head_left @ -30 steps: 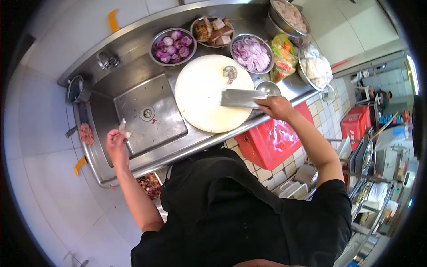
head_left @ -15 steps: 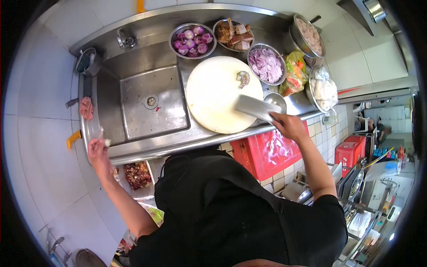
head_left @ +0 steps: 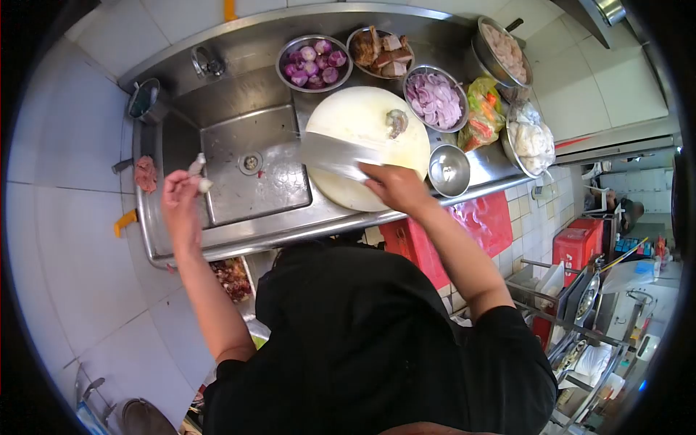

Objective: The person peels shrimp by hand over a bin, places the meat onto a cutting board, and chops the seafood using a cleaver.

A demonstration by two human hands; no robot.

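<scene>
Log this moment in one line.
left hand: pinching pale piece over sink | right hand: gripping cleaver over cutting board | greyish piece: on board

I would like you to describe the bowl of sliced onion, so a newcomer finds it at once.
Find the round white cutting board, right of the sink. Beyond its upper right edge, between the bowl of meat and the plastic bag, stands the bowl of sliced onion. It holds thin, pale slices, unlike the rounded, darker onions in the bowl nearer the tap.
</scene>
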